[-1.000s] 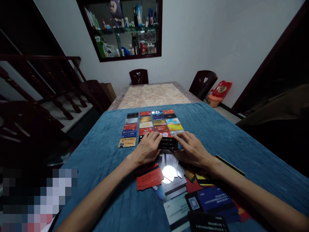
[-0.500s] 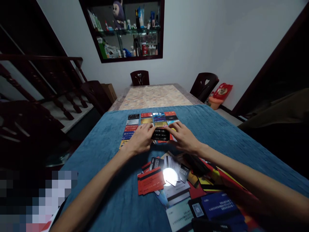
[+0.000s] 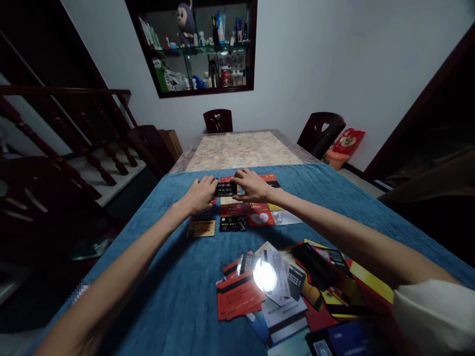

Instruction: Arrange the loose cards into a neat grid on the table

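Note:
A black card [image 3: 226,189] with pale print is gripped between my two hands above the far part of the card rows. Fingers of my left hand [image 3: 202,194] close on its left end, and those of my right hand [image 3: 253,186] on its right end. Beneath and around them lie cards in rows, among them a yellow card [image 3: 201,228], a black VIP card [image 3: 232,224] and a red card with a heart [image 3: 260,218]. My hands hide several of the row cards.
Nearer me is a loose heap of cards, with a red card [image 3: 241,295] and a black card [image 3: 316,265] on it, on the blue cloth [image 3: 159,301]. Dark chairs [image 3: 321,133] stand round the table. A red bag [image 3: 349,141] is beyond, at the right.
Both hands have carried the black card away from me and to the left, from the middle of the rows to their far part. The view has shifted slightly.

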Action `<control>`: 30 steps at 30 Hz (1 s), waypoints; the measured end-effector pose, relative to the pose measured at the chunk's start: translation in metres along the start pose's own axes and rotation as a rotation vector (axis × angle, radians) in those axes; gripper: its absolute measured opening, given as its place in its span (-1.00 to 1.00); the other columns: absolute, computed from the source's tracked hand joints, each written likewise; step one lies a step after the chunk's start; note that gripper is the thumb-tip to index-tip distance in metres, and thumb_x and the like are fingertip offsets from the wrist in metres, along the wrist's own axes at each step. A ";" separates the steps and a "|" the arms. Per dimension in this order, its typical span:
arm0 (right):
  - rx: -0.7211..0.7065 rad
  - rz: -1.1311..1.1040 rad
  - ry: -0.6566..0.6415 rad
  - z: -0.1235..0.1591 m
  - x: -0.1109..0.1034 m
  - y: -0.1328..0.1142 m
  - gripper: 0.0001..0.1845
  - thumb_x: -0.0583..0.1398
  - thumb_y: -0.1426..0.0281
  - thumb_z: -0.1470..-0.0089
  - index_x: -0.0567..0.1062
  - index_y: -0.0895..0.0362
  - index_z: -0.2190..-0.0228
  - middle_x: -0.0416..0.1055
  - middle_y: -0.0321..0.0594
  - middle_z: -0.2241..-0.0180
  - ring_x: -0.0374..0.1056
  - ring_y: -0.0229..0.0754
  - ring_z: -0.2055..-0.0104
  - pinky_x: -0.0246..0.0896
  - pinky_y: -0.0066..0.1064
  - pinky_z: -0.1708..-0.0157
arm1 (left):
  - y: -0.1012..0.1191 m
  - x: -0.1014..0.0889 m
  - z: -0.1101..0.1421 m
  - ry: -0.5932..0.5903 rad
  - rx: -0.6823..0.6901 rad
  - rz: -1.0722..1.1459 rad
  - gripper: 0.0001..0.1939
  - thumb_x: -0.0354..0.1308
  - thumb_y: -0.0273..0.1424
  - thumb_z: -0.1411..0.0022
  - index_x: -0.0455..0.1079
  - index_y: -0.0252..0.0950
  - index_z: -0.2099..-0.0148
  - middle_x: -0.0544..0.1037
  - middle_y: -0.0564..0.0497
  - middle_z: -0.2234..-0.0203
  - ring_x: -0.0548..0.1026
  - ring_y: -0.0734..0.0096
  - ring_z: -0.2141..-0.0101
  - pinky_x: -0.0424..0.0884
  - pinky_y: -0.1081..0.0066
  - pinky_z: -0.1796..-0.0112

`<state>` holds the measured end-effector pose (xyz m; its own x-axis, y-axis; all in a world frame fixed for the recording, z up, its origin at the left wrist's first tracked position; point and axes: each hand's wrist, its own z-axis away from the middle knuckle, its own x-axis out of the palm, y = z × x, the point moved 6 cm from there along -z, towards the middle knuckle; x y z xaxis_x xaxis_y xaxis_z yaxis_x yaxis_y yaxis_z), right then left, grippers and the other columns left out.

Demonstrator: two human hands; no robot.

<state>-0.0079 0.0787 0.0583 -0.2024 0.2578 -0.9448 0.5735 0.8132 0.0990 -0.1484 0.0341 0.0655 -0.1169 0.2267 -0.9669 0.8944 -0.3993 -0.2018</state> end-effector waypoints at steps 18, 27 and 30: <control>0.004 -0.092 -0.105 -0.100 0.061 0.035 -0.49 0.27 0.17 -0.12 0.48 0.20 -0.03 0.31 0.07 -0.07 0.19 0.11 -0.10 0.14 -0.25 0.11 | -0.089 0.047 -0.047 -0.131 -0.123 -0.008 -0.60 0.11 -0.48 -0.16 0.32 -0.33 -0.07 0.40 -0.19 -0.02 0.38 0.09 -0.03 0.39 0.24 0.05; 0.078 -0.102 -0.196 -0.123 0.088 0.046 -0.49 0.25 0.18 -0.14 0.49 0.16 -0.06 0.32 0.05 -0.13 0.18 0.16 -0.14 0.15 -0.25 0.10 | -0.118 0.080 -0.067 -0.149 -0.162 0.105 -0.58 0.10 -0.46 -0.12 0.38 -0.36 -0.06 0.44 -0.18 0.01 0.43 0.14 0.00 0.38 0.31 -0.03; 0.087 -0.103 -0.210 -0.128 0.097 0.049 -0.48 0.26 0.18 -0.12 0.49 0.17 -0.06 0.33 0.06 -0.13 0.19 0.16 -0.14 0.14 -0.24 0.07 | -0.124 0.087 -0.072 -0.166 -0.169 0.113 -0.58 0.11 -0.45 -0.11 0.40 -0.34 -0.05 0.46 -0.16 0.01 0.44 0.16 0.00 0.39 0.34 -0.03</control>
<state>-0.1014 0.2100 0.0120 -0.0990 0.0545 -0.9936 0.6267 0.7790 -0.0197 -0.2381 0.1672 0.0170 -0.0688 0.0348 -0.9970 0.9636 -0.2567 -0.0754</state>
